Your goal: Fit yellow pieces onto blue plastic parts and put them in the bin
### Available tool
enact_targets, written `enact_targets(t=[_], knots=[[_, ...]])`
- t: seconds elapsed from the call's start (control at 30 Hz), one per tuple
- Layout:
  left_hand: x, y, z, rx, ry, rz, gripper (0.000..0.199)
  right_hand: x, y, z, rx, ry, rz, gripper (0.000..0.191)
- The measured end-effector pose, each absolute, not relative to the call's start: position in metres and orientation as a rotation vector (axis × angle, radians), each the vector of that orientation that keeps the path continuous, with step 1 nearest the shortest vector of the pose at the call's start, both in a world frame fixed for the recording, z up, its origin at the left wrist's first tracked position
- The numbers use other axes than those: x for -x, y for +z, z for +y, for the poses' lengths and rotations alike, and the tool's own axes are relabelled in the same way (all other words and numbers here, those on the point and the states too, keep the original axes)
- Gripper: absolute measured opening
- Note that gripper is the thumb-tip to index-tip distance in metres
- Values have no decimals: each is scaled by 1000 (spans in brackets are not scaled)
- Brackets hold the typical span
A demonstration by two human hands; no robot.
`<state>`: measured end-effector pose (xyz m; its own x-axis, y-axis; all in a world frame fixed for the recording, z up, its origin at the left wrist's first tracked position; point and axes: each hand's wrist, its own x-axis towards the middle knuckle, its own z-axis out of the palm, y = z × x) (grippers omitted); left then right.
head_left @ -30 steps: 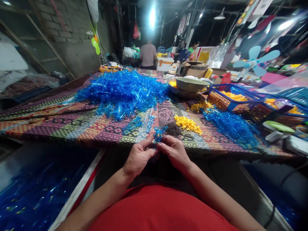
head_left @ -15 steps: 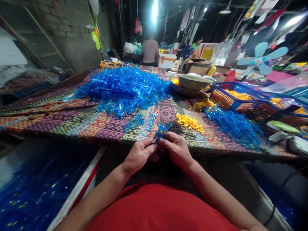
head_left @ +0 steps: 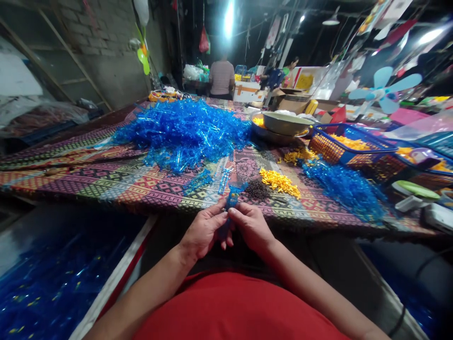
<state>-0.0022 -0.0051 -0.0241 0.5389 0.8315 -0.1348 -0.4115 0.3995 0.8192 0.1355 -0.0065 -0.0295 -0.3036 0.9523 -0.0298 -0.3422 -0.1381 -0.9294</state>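
Between my two hands, at the table's front edge, is a translucent blue plastic piece [head_left: 232,197] with a flared top; its exact kind is unclear. My left hand [head_left: 203,228] grips it from the left with bent fingers. My right hand [head_left: 252,224] pinches it from the right, thumb against its side. Just beyond lie a few loose clear-blue pieces [head_left: 224,180]. Small dark beads [head_left: 257,190] form a little heap right of the held piece, touching a heap of small yellow parts [head_left: 280,182]. The lower end of the held piece is partly covered by my fingers.
A large pile of blue plastic pieces [head_left: 187,132] covers the table's middle left. A smaller blue pile [head_left: 347,189], a blue basket [head_left: 354,150] of yellow parts and stacked bowls [head_left: 286,123] stand right. A fan [head_left: 385,89] is beyond. A person [head_left: 221,78] is at the back.
My hands and the blue piece have shifted slightly left and down. My right hand's fingers have moved down the piece, uncovering more of the dark beads.
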Motion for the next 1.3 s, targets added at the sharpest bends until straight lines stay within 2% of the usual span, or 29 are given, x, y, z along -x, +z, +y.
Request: enact_targets(t=[0.1,0.27,0.4,0.5,0.77,0.97,1.3], knots=[[1,-25,-7,-853,874,625,60,-136,-30,-5,770,1677,-1103,28],[6,-11,-8,-1264,1145,1039,35,-143,-24,2,808,1464,-1250,22],[6,0,-2,-1488,1195,998,21,-143,-22,3,882,1274,-1502,25],[2,-1,1,-1379,1175,900,21,-139,-25,1,953,1129,-1614,27],[-5,4,2,-1162,1380,824,13,-133,-25,-3,1010,1090,-1810,27],[-12,9,-1,-1068,1435,758,9,-129,-39,-6,1012,1108,-1821,37],[-11,3,-5,-1009,1383,670,12,-125,-48,-18,936,940,-1902,37]])
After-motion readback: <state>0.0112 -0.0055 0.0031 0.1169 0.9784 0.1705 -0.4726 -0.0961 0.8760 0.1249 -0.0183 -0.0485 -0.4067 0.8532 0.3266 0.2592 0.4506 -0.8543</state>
